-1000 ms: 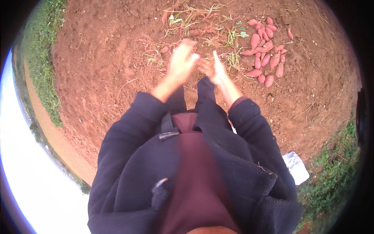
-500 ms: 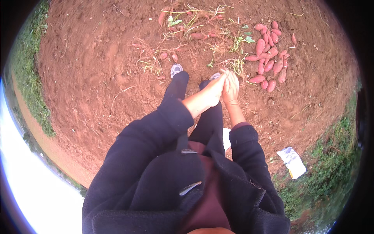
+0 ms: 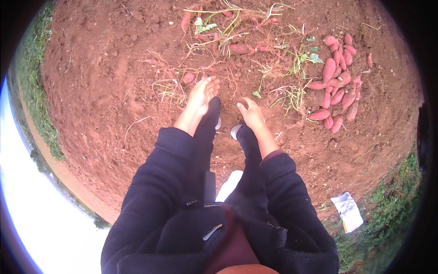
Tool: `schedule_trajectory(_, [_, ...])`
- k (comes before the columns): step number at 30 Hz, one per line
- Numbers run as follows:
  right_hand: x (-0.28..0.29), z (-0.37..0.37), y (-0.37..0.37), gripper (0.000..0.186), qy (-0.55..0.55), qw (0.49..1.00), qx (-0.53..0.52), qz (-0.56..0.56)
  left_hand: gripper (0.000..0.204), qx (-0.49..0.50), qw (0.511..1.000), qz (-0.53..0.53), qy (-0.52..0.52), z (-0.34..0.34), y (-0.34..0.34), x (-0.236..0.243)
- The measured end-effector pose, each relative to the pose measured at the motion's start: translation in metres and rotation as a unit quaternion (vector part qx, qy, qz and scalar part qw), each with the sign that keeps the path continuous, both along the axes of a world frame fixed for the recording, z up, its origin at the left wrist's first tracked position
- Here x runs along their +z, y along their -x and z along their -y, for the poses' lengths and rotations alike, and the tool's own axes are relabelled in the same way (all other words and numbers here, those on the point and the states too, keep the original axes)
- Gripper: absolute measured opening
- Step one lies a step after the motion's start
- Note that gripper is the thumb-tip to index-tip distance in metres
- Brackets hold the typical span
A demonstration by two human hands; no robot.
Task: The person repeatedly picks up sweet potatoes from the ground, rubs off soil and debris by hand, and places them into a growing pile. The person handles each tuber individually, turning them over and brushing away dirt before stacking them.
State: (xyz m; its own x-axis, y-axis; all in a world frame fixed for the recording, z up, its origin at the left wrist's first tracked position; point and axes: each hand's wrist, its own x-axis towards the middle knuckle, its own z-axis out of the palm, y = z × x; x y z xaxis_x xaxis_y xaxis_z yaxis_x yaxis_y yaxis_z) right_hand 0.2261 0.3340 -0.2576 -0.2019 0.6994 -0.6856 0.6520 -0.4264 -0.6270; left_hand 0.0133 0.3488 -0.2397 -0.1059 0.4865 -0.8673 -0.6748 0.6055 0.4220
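Observation:
My left hand [image 3: 200, 97] hovers in front of my left leg, empty, its fingers stretched out. Just beyond its fingertips a reddish sweet potato [image 3: 188, 77] lies on the soil beside cut stems [image 3: 169, 92]. My right hand [image 3: 252, 114] is held over my right foot, also empty, thumb and fingers apart. More sweet potatoes still joined to roots and vines [image 3: 239, 48] lie farther out in front of me. To the right, a heap of loose pinkish-red sweet potatoes [image 3: 329, 70] rests on the ground.
Loose brown soil [image 3: 105, 100] surrounds my feet. A white sack-like piece [image 3: 347, 212] lies at the lower right, by green grass [image 3: 392, 205]. Something white [image 3: 229, 186] shows between my legs. A grass strip [image 3: 39, 91] edges the left side.
My hands were pressed together in front of my right leg; now they are apart, the left moved left and the right drawn nearer. The view has shifted, so the heap appears farther right.

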Motion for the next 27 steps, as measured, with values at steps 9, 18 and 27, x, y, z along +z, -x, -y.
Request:
schedule_trajectory(9, [-0.043,-0.033,0.009,0.033,0.023,0.997,0.029,-0.071,0.038,-0.252,0.902,-0.334,-0.109,-0.075,0.035,-0.078])
schedule_trajectory(18, [-0.028,-0.099,-0.058,0.031,-0.268,0.950,-0.026,-0.158,0.041,-0.521,0.703,-0.465,-0.133,-0.150,0.059,-0.169])
schedule_trajectory(27, [-0.036,-0.105,-0.100,0.030,-0.337,0.928,-0.080,-0.138,0.042,-0.515,0.575,-0.603,-0.202,-0.218,0.036,-0.173])
